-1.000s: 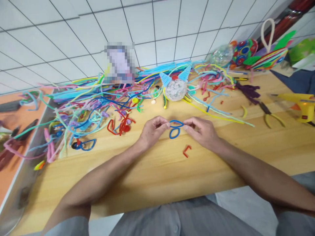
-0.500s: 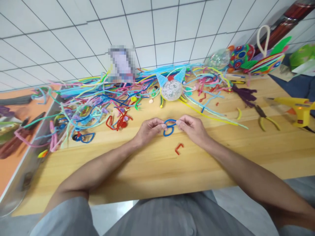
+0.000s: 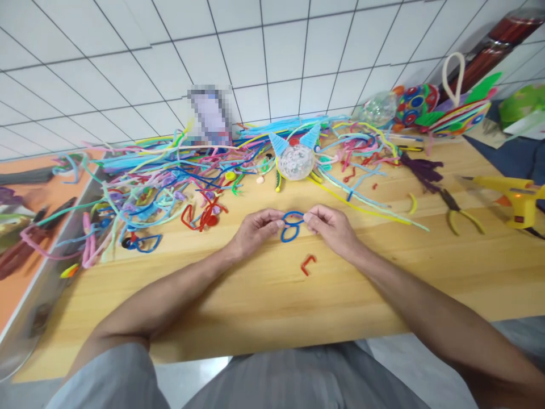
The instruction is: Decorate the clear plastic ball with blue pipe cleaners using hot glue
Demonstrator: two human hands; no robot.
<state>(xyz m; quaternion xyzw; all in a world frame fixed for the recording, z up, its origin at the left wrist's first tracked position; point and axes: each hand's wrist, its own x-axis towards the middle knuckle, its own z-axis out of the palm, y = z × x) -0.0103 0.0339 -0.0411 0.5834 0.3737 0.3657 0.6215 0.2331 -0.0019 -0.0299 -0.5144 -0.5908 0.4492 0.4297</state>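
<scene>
A blue pipe cleaner (image 3: 292,226) bent into two small loops is held just above the wooden table (image 3: 264,295). My left hand (image 3: 254,230) pinches its left end with fingers closed. My right hand (image 3: 331,228) pinches its right end the same way. A short red bent pipe-cleaner piece (image 3: 307,264) lies on the table just in front of my right hand. Behind my hands sits a clear glittery ball with two light blue cones (image 3: 296,156).
A big tangle of coloured pipe cleaners (image 3: 170,176) covers the table's back and left. Yellow-handled pliers (image 3: 457,210) and a yellow glue gun (image 3: 513,196) lie at the right. Colourful craft pieces (image 3: 443,102) stand at the back right. A tiled wall rises behind.
Both hands have drawn closer together, squeezing the blue loops narrower. The view has tilted slightly, so everything sits a little differently in the picture.
</scene>
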